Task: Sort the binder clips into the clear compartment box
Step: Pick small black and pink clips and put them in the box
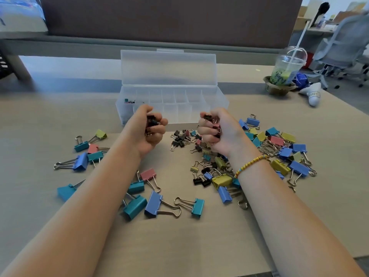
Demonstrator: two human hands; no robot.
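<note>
at the upper right of the frame a domed plastic cup (287,66) with a white straw (299,44) sits in a brown holder (278,87) on the table (179,246). an office chair (343,47) stands behind it. a dark partition (169,19) fills the top.

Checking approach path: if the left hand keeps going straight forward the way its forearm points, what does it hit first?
Most likely the near wall of the clear compartment box, just beyond the left hand, which grips small black clips. The hand looks raised, so it might pass over the rim instead; depth is unclear.
</note>
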